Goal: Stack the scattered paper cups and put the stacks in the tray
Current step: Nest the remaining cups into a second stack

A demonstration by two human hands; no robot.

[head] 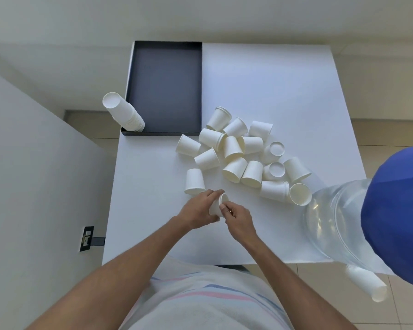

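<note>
Hands meet over the near middle of the white table, both on one paper cup. The left hand wraps the cup's body, fingers curled over the top and thumb underneath, with the cup tilted so its rim faces right. The right hand pinches at the rim with thumb and fingertips drawn together on it.

Just beyond the left hand a single cup stands upside down. Past that, a loose pile of white cups spreads across the table's middle toward the right, most lying on their sides and touching one another, a few with their mouths up. The pile's far edge lies just beside the near right corner of the tray, a dark shallow one at the far left of the table. A tall stack of nested cups stands upside down in the tray's near left corner, leaning left over the wall.

At the right, a clear water jug with a blue top sits on the table's edge; another stack of cups sticks out below it.
</note>
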